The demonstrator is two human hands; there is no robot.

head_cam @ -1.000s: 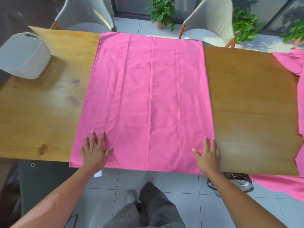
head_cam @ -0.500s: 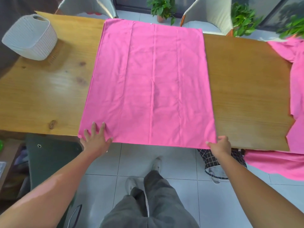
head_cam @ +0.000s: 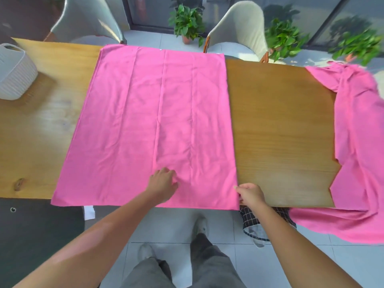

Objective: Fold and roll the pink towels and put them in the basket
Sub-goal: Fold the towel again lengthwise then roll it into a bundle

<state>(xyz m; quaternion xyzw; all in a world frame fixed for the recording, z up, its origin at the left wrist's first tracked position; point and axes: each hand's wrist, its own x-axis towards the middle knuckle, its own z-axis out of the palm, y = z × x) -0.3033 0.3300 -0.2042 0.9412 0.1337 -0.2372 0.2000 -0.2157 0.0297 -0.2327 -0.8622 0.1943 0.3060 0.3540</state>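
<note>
Two hands worked the spread pink towel [head_cam: 145,121].
Right hand [head_cam: 250,195] pinched its corner; left hand [head_cam: 164,183] pressed, fingers curled; the fold could skew.

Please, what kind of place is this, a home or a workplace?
Probably a dining or meeting area, home or office; I cannot tell which. A long wooden table has padded chairs on its far side, and potted plants stand on a tiled floor by large windows.
</note>
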